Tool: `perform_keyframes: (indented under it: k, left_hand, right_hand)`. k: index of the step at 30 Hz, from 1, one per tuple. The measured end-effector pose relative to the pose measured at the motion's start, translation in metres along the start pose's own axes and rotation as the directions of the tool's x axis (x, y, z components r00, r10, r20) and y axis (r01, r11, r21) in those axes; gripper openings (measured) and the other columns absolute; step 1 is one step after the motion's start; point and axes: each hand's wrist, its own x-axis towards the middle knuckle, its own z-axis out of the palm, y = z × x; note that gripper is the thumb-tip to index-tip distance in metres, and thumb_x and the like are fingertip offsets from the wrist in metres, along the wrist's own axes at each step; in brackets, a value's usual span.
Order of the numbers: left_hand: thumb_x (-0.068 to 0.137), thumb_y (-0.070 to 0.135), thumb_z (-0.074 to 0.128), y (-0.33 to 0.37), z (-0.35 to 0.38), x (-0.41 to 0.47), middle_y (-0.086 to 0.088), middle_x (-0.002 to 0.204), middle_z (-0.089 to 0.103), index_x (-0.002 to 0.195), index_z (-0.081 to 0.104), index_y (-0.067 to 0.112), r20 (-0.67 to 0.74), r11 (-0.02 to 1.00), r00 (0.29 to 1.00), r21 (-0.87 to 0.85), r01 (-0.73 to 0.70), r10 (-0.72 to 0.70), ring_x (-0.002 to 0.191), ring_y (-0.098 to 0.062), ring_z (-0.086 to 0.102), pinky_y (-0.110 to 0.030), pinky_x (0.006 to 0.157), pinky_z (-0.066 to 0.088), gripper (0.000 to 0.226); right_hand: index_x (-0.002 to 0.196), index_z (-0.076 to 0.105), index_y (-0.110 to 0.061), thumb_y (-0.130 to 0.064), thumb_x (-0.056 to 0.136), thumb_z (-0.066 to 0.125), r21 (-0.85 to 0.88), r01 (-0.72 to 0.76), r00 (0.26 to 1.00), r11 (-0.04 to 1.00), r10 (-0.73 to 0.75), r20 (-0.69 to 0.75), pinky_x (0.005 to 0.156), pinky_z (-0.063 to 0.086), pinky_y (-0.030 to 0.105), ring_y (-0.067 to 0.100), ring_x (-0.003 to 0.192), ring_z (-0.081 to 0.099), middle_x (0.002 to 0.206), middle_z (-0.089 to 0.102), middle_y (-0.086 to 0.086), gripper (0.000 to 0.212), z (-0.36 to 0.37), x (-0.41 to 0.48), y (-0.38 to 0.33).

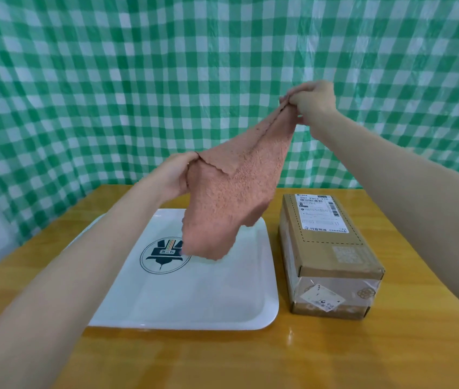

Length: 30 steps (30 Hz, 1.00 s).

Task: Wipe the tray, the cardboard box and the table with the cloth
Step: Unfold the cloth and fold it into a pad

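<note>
A pink terry cloth (231, 189) hangs in the air above the far part of a white tray (200, 299) with a dark round logo. My left hand (173, 174) pinches the cloth's left corner, low and near the tray. My right hand (313, 101) pinches the opposite corner, raised high and further back. The cloth's lower edge dangles just above the logo. A brown cardboard box (326, 248) with a shipping label and clear tape lies right of the tray on the wooden table (250, 360).
A green and white checked plastic sheet (166, 66) hangs as a backdrop behind the table. The table's left edge runs diagonally past the tray, its far edge lies just behind the box. Bare wood shows at the front and to the right of the box.
</note>
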Motion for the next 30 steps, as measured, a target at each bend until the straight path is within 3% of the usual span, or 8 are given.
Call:
perform_keyframes:
  k: [3,6,10,13,17,22,25,30]
  left_hand:
    - [0.094,0.014,0.043,0.005,0.0,-0.003,0.003,0.055,0.065,0.08,0.059,0.012,-0.051,0.987,0.987,-0.055,0.152,-0.155,0.045,-0.008,0.062,-0.015,0.042,0.05,0.021]
    - [0.092,0.018,0.047,0.009,-0.008,-0.004,0.003,0.066,0.058,0.075,0.055,0.015,-0.078,0.979,0.976,-0.052,0.198,-0.202,0.058,-0.01,0.053,-0.015,0.045,0.046,0.019]
    - [0.095,0.016,0.041,0.022,-0.011,-0.008,0.004,0.056,0.055,0.074,0.049,0.016,-0.011,0.98,0.983,-0.082,0.182,-0.184,0.044,-0.008,0.051,-0.012,0.042,0.041,0.023]
    - [0.097,0.012,0.036,0.037,-0.003,-0.013,0.004,0.044,0.054,0.077,0.048,0.011,0.029,0.974,0.99,-0.18,0.14,-0.137,0.034,-0.006,0.051,-0.014,0.038,0.043,0.024]
    - [0.097,0.009,0.036,0.054,0.002,-0.008,0.002,0.049,0.055,0.081,0.05,0.007,0.014,0.961,0.994,-0.255,0.107,-0.107,0.041,-0.007,0.055,-0.016,0.044,0.049,0.022]
    - [0.097,0.006,0.037,0.074,0.007,-0.004,0.003,0.051,0.045,0.084,0.045,0.008,0.014,0.942,0.995,-0.318,0.103,-0.104,0.036,-0.006,0.046,-0.014,0.039,0.045,0.015]
    - [0.095,0.008,0.042,0.083,0.003,0.001,0.004,0.065,0.045,0.08,0.047,0.012,0.021,0.955,0.994,-0.276,0.108,-0.106,0.048,-0.006,0.047,-0.014,0.052,0.047,0.016]
    - [0.095,0.022,0.046,0.09,0.0,-0.005,0.001,0.092,0.068,0.099,0.059,0.016,0.019,0.986,0.997,-0.144,0.081,-0.079,0.083,-0.013,0.066,-0.027,0.079,0.054,0.015]
  right_hand:
    - [0.07,0.045,-0.012,0.003,0.079,0.056,-0.176,-0.136,0.987,0.975,0.119,-0.105,0.066,0.06,0.041,0.026,0.086,0.066,0.095,0.062,0.012,0.02,0.007,0.002,0.011]
    - [0.098,0.046,-0.004,0.005,0.085,0.048,-0.049,-0.212,0.977,0.976,0.21,-0.047,0.054,0.058,0.032,0.026,0.083,0.065,0.115,0.058,0.013,0.017,0.013,0.0,0.019]
    - [0.127,0.055,-0.005,-0.028,0.098,0.045,-0.315,-0.196,0.958,0.928,0.25,0.138,0.076,0.047,0.024,0.024,0.107,0.059,0.129,0.059,0.011,0.038,0.01,-0.031,0.023]
    - [0.138,0.044,-0.007,-0.013,0.096,0.046,-0.304,-0.305,0.892,0.902,0.383,0.239,0.071,0.049,0.029,0.026,0.118,0.055,0.139,0.049,0.013,0.042,0.014,-0.042,0.035]
    - [0.148,0.018,-0.004,-0.009,0.098,0.044,-0.407,-0.398,0.758,0.822,0.544,0.359,0.099,0.043,0.047,0.04,0.127,0.045,0.149,0.031,0.024,0.056,0.021,-0.056,0.056]
    - [0.123,0.05,-0.003,-0.028,0.103,0.031,-0.477,-0.37,0.578,0.797,0.6,0.554,0.102,0.041,0.043,0.033,0.117,0.051,0.116,0.058,0.016,0.037,0.032,-0.071,0.079]
    - [0.11,0.057,-0.013,-0.029,0.099,0.035,-0.477,-0.338,0.496,0.811,0.584,0.642,0.094,0.045,0.036,0.022,0.107,0.059,0.108,0.064,0.006,0.029,0.038,-0.079,0.081]
    - [0.098,0.056,-0.009,-0.025,0.1,0.033,-0.319,-0.5,0.509,0.805,0.572,0.644,0.102,0.037,0.038,0.02,0.09,0.061,0.088,0.064,0.004,0.028,0.048,-0.083,0.083]
